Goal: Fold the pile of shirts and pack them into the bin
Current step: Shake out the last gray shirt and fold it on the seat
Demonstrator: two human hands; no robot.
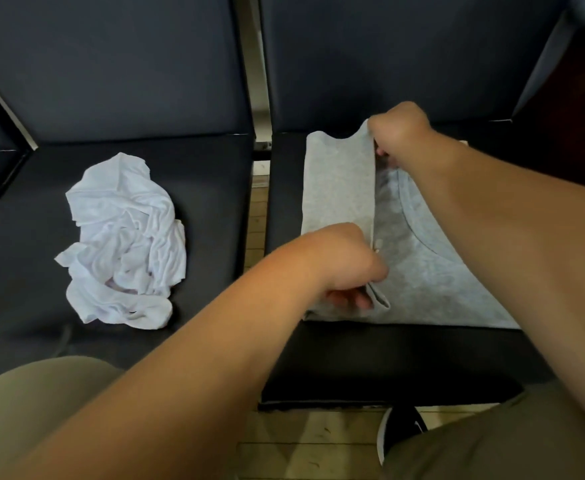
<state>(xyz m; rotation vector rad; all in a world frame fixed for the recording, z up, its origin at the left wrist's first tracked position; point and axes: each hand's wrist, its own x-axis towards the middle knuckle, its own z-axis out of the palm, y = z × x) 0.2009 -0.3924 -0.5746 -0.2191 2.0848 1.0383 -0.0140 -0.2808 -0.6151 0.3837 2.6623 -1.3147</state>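
A grey shirt [422,268] lies spread on the right black seat, collar toward the right. Its left side stands lifted as a flap [339,188]. My left hand [346,261] pinches the near end of that flap's edge. My right hand [398,129] grips the far end of the same edge, near the seat back. A crumpled white shirt [124,244] sits in a heap on the left seat, away from both hands. No bin is in view.
Two black padded seats [41,271] with dark backrests [111,64] stand side by side, a narrow gap [258,202] between them showing wooden floor. My knees in khaki and a black shoe [402,431] are at the bottom edge.
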